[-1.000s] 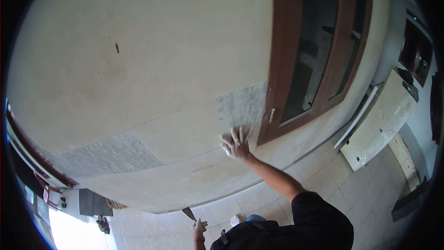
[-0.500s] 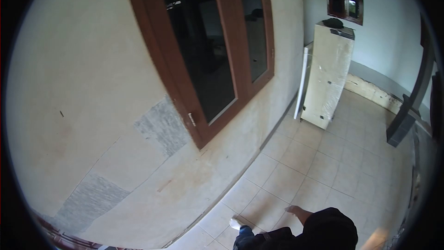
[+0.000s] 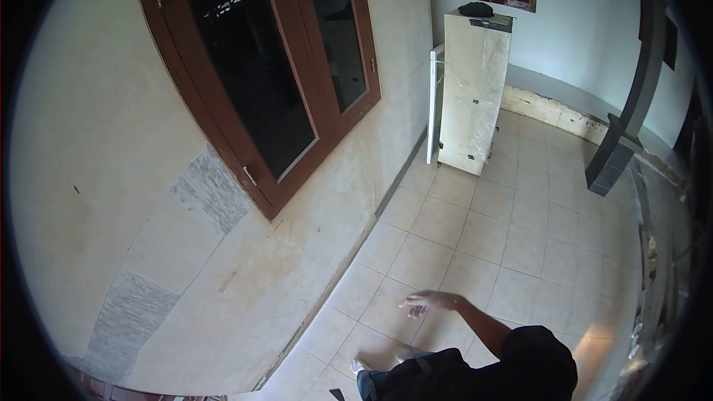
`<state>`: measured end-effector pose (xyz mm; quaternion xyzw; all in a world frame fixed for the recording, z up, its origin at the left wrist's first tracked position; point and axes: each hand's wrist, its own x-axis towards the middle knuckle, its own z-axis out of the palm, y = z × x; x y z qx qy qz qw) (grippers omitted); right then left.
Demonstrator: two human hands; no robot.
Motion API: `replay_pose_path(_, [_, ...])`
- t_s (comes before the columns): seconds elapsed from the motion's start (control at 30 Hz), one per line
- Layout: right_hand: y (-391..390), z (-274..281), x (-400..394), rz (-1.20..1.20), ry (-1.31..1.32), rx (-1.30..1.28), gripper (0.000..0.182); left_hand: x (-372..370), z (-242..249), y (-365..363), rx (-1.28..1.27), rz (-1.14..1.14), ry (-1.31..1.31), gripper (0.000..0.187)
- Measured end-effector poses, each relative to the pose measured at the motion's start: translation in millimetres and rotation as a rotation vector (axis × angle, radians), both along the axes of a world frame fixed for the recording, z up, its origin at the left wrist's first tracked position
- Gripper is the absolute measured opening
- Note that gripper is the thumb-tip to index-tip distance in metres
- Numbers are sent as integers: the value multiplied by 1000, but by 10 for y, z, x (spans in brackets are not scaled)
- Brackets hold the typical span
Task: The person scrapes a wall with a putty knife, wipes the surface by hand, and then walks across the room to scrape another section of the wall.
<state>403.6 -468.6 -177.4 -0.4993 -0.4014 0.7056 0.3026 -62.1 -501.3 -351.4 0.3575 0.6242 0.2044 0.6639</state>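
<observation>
My right hand point(image 3: 427, 302) reaches out over the tiled floor from a short black sleeve point(image 3: 538, 353). Its fingers are loosely bent and apart, and nothing shows in them. The hand touches nothing; below it are floor tiles point(image 3: 423, 256). My left hand is outside the picture. At the bottom edge pokes up the tip of a small dark flat piece point(image 3: 337, 394), too little of it visible to name. One of my feet point(image 3: 360, 365), in something whitish, shows below a blue trouser leg.
Left runs a plastered wall point(image 3: 297, 267) with a brown-framed window point(image 3: 271, 204) and grey textured patches point(image 3: 212, 191). Ahead stands a tall cream cabinet point(image 3: 475, 89) in clear wrap, a black item point(image 3: 475, 10) on top, a white panel point(image 3: 433, 108) beside it. A dark pillar point(image 3: 613, 156) stands right.
The view has swung so that the window, cabinet and pillar sit further left and higher. My right arm has extended outward from my body, bringing the whole hand and forearm into sight.
</observation>
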Motion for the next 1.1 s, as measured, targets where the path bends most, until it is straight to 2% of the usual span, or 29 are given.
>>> replay_pose_path(0.03, [60, -237, 215, 87, 73, 4, 41, -100, -68, -86, -10, -6, 1, 38])
replay_pose_path(0.07, [41, -873, 617, -67, 459, -156, 39, -247, -124, -175, -18, -11, 6, 38])
replay_pose_path(0.1, [-25, -1696, 1105, -531, 131, -384, 41, -381, -201, -256, -35, -23, 11, 37])
replay_pose_path(0.13, [-138, -2451, 1396, -692, -705, -583, 47, -495, -298, -314, -63, -39, 3, 37])
replay_pose_path(0.17, [-383, -2151, 1510, -145, -1140, -535, 54, -615, -422, -365, -87, -44, -20, 37])
replay_pose_path(0.2, [-371, -1955, 1371, 36, -1174, -577, 61, -785, -520, -392, -91, -40, -28, 37])
replay_pose_path(0.23, [-340, -1561, 1160, 222, -1199, -602, 69, -856, -390, -461, 59, 22, -1, 38])
replay_pose_path(0.27, [-134, -1225, 1080, 9, -916, -766, 74, -940, -293, -533, 210, 76, 36, 39])
replay_pose_path(0.3, [-17, -1006, 927, -90, -875, -714, 69, -1033, -372, -567, 116, 176, 99, 48])
replay_pose_path(0.33, [46, -1137, 1018, 93, -1013, -465, 64, -1048, -336, -651, 45, 202, 101, 49])
replay_pose_path(0.4, [310, -1850, 887, 480, -1199, 63, 54, -1064, -233, -645, 10, 213, 89, 49])
replay_pose_path(0.47, [583, -2258, 599, 532, -1046, 209, 55, -1077, -101, -497, 15, 207, 84, 50])
replay_pose_path(0.53, [704, -1858, 48, 676, -854, 354, 52, -1088, 52, -327, 48, 181, 71, 50])
replay_pose_path(0.6, [703, -1159, -620, 780, -806, 306, 52, -1084, 188, -172, 82, 150, 53, 51])
replay_pose_path(0.67, [736, -908, -1123, 848, -731, 371, 52, -1069, 318, -11, 124, 116, 40, 52])
replay_pose_path(0.73, [952, -1648, -1588, 899, -651, 206, 52, -1024, 420, 194, 166, 71, 22, 52])
replay_pose_path(0.77, [933, -1587, -1783, 818, -538, 183, 53, -991, 450, 295, 185, 51, 9, 52])
replay_pose_path(0.8, [973, -1733, -2001, 792, -562, 201, 54, -950, 470, 389, 199, 33, -10, 53])
replay_pose_path(0.83, [1148, -2274, -2297, 855, -718, 384, 54, -939, 483, 471, 214, 22, -28, 53])
replay_pose_path(0.87, [958, -1754, -2587, 738, -933, 411, 54, -953, 496, 537, 231, 21, -39, 53])
replay_pose_path(0.9, [759, -1281, -2861, 594, -932, 378, 51, -970, 527, 585, 240, 20, -46, 53])
replay_pose_path(0.97, [647, -1305, -3360, 478, -457, 442, 48, -996, 620, 680, 270, 20, -56, 54])
replay_pose_path(1.07, [507, -1163, -3784, 560, -171, 330, 50, -1059, 699, 749, 300, 19, -86, 55])
replay_pose_path(1.1, [511, -1200, -3866, 560, -206, 392, 49, -1075, 728, 777, 308, 16, -97, 55])
